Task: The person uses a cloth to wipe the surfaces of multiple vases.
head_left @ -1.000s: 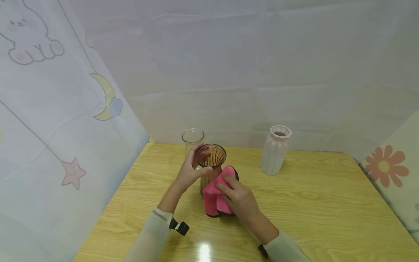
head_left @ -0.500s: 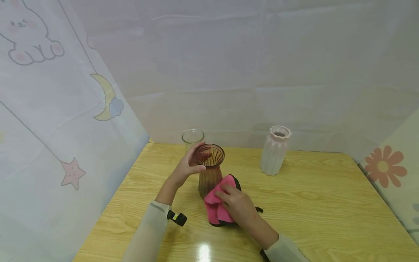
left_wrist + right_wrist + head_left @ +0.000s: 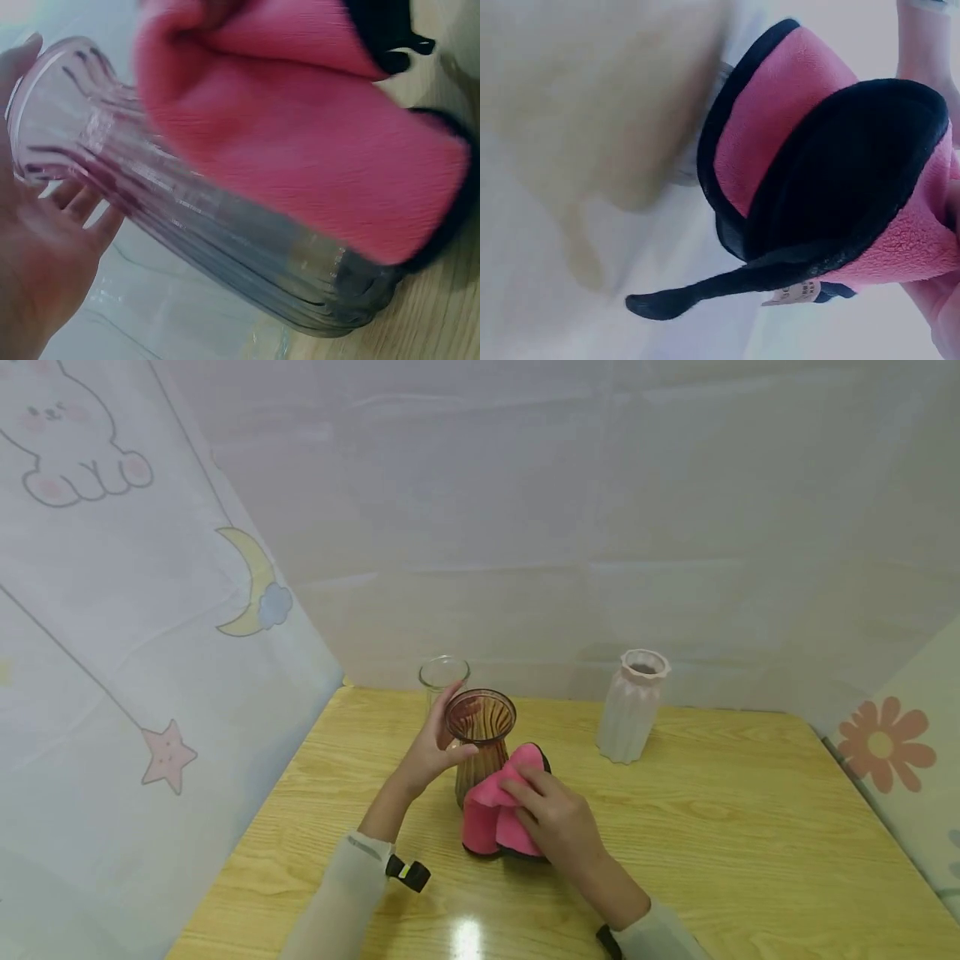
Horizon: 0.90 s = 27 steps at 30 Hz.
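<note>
A ribbed, purplish-brown glass vase (image 3: 472, 772) stands on the table in the head view. My left hand (image 3: 431, 758) grips it round the neck, thumb on the near side under the rim. My right hand (image 3: 561, 820) pinches a pink cloth (image 3: 482, 822) with black edging against the vase's lower right side. In the left wrist view the cloth (image 3: 300, 142) covers much of the vase's upper side, and the vase body (image 3: 247, 240) fades from pinkish at the neck to grey at the base. A black loop and a small label (image 3: 799, 292) hang from the cloth in the right wrist view.
A clear glass vase (image 3: 432, 697) stands just behind the left hand, partly hidden. Farther right, near the back edge, is a pinkish-white ribbed vase (image 3: 628, 718). The wooden table (image 3: 735, 827) meets a printed sheet (image 3: 480, 510) at the back and left.
The right hand and cloth dipped down the vase's side half a second ago and are now slightly higher again. The left hand keeps its hold on the neck.
</note>
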Motion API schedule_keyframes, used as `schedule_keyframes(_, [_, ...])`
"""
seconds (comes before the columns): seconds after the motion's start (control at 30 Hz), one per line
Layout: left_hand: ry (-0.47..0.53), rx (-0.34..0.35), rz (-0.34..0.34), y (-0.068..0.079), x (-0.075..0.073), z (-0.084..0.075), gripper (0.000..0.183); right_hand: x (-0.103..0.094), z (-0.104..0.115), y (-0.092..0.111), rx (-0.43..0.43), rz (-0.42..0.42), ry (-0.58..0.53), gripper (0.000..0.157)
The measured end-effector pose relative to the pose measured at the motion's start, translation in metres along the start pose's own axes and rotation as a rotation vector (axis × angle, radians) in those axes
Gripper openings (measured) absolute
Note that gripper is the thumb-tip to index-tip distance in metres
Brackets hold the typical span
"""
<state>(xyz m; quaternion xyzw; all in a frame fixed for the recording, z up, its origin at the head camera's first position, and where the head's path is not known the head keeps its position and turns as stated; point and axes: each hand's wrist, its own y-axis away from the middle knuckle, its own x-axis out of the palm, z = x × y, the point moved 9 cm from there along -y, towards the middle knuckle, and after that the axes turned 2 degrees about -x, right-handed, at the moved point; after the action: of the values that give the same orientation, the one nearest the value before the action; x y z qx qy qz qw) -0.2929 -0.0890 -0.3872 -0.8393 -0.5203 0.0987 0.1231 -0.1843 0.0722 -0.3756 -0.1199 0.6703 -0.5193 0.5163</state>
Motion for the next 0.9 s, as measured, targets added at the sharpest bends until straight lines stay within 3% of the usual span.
schedule_keyframes(0.07, [-0.051,0.004,-0.049,0.001,0.001,-0.002,0.12,-0.007,0.001,-0.007,-0.027,-0.053,-0.013,0.015])
schedule_keyframes(0.2, [-0.101,-0.008,-0.123,0.002,0.002,-0.003,0.118,-0.014,0.003,-0.018,-0.067,-0.129,-0.011,0.031])
schedule_keyframes(0.33, [-0.108,-0.002,-0.14,0.001,0.002,-0.005,0.108,-0.011,0.002,-0.025,-0.071,-0.139,0.004,0.03])
schedule_keyframes(0.5, [-0.111,0.0,-0.144,0.002,0.003,-0.005,0.1,-0.002,-0.001,-0.022,-0.065,-0.116,0.022,0.03])
schedule_keyframes(0.7, [-0.09,0.006,-0.129,0.001,0.003,-0.006,0.105,0.009,-0.001,-0.012,-0.075,-0.07,0.044,0.027])
schedule_keyframes(0.83, [-0.067,0.008,-0.104,0.0,0.001,-0.004,0.103,0.017,-0.001,-0.005,-0.058,-0.008,0.038,0.014])
schedule_keyframes(0.9, [-0.056,-0.003,-0.091,0.0,-0.001,-0.001,0.1,0.021,0.0,-0.003,-0.047,0.027,0.037,0.018])
